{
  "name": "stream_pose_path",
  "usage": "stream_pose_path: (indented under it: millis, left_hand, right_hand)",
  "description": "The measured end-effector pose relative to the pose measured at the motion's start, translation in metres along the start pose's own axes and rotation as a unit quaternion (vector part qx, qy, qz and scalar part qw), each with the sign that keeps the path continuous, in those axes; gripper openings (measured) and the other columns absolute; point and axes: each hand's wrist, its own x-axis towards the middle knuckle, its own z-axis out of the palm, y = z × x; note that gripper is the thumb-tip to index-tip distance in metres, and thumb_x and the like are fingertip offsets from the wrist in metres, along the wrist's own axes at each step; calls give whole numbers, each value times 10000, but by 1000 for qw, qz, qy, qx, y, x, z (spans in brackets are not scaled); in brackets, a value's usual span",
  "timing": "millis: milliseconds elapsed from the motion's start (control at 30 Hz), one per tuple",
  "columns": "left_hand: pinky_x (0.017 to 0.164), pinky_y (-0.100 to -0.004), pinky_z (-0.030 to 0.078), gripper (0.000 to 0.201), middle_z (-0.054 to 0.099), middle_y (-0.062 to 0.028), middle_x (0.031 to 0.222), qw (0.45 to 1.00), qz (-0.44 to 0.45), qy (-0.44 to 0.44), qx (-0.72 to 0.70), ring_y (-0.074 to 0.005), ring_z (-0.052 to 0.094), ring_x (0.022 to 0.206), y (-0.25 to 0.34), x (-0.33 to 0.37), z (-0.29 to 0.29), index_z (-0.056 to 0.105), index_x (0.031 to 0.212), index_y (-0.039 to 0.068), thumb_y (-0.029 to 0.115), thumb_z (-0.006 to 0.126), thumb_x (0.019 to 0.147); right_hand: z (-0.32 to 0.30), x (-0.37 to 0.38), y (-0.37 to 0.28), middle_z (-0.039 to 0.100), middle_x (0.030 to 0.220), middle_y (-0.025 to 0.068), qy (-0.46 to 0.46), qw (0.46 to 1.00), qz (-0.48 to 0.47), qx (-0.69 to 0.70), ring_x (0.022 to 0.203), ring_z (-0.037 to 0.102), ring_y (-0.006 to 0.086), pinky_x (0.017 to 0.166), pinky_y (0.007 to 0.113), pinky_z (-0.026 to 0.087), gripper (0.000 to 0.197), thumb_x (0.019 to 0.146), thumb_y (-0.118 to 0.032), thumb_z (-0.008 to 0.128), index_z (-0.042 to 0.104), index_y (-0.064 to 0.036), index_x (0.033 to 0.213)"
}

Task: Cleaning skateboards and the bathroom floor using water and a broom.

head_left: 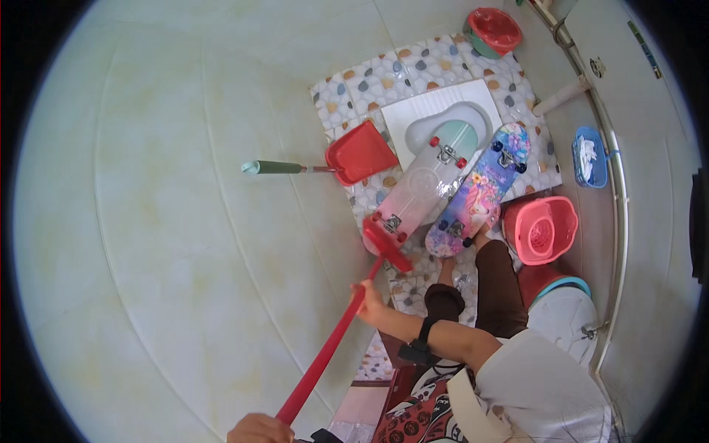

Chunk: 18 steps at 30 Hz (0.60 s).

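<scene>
Both my hands grip a red long-handled brush [332, 347]. My left hand [258, 430] is closed round the handle's upper end at the lower edge, partly cut off by the frame. Farther down the shaft, my right hand [367, 301] wraps it near the head. The red brush head lies against the near end of a pink-to-pale-green skateboard [422, 184], turned wheels up with red wheels. Beside it on the right lies a colourful unicorn-patterned skateboard [484, 188], also wheels up, with dark wheels. Both boards lie partly over a white squat toilet [399, 122].
A red dustpan [360, 153] with a green-ended handle leans left of the boards. On the right stand a pink bucket [541, 230] and a white round lid [561, 325]. A blue basket [591, 157] hangs by the wall pipe. Red and green basins [493, 33] sit far back.
</scene>
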Motion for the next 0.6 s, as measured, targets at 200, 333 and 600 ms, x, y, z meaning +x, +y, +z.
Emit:
stream_pose_path:
  millis: [200, 333, 600]
  left_hand:
    - [333, -234, 264, 372, 338, 9, 425, 967, -10, 160, 198, -100, 311, 337, -63, 67, 62, 339, 540, 109, 159, 596, 805]
    - [312, -237, 263, 376, 310, 9, 399, 987, 83, 94, 104, -95, 278, 300, -45, 51, 53, 334, 533, 111, 136, 553, 837]
    - [310, -233, 295, 404, 335, 13, 393, 978, 149, 118, 92, -92, 308, 293, -40, 38, 66, 308, 528, 114, 181, 535, 855]
  right_hand:
    - [-26, 76, -31, 532, 618, 54, 89, 990, 2, -111, 520, 493, 167, 495, 297, 430, 225, 810, -286, 489, 512, -66, 775]
    - [14, 19, -50, 520, 631, 41, 7, 982, -11, -187, 583, 514, 163, 497, 299, 428, 173, 800, -249, 516, 509, -77, 780]
    - [9, 10, -7, 523, 644, 46, 22, 991, 11, -130, 591, 517, 178, 514, 358, 425, 208, 840, -280, 488, 510, -81, 784]
